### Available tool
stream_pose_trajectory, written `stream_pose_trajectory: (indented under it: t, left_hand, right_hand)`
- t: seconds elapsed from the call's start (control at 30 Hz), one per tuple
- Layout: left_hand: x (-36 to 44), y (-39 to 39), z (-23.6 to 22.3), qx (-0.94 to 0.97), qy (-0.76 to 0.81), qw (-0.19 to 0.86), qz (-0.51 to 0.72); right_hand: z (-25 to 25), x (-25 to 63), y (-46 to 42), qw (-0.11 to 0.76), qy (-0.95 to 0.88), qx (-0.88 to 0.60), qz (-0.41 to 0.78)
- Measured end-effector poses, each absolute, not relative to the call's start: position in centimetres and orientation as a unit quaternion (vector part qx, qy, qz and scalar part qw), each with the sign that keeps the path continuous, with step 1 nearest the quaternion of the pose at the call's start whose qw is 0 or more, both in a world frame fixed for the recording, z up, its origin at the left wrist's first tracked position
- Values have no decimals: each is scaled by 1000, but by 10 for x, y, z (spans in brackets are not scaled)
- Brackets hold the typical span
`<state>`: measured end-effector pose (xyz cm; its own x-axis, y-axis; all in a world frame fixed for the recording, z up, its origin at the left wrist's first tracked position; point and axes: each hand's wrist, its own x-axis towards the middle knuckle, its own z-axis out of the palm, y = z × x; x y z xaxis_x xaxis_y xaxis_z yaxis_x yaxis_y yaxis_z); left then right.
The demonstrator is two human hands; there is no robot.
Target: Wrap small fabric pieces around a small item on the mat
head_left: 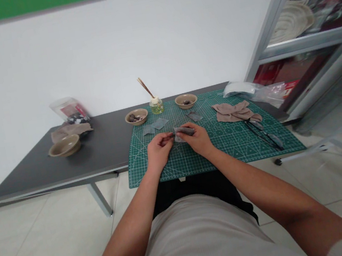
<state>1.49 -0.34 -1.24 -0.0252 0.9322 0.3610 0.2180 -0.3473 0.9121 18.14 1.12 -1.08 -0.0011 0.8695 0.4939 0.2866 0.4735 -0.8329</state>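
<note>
My right hand (198, 140) is closed on a small grey mesh pouch (179, 135) that looks thin and crumpled. Close by on its left, my left hand (159, 148) has its fingers pinched together at the pouch's edge; something small and dark may be between them, too small to name. Both hands are above a green cutting mat (177, 162). Just beyond them lie pale, flat mesh pieces (160, 123) and another small mesh piece (194, 116). Farther back stand a tan bowl (137, 123) with dark bits and a second tan bowl (187, 105) with fewer bits.
A glass bottle (156, 106) with sticks stands between the bowls. Right: a brown cloth (232, 112), eyeglasses (265, 134) and a clear plastic bag (250, 91). Left on the dark table (105, 150): another bowl (65, 149), a cloth (70, 131) and a clear container (70, 110).
</note>
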Motion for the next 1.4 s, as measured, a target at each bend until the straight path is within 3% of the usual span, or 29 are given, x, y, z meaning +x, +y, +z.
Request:
stream_pose_trajectory:
  t: [0.53, 1.4]
  left_hand:
    - [13, 1, -15, 618, 496, 324, 516]
    - [14, -5, -13, 635, 493, 269, 530]
  right_hand:
    - [-6, 182, 7, 516, -698, -419, 267]
    - [-10, 180, 3, 488, -739, -433, 168]
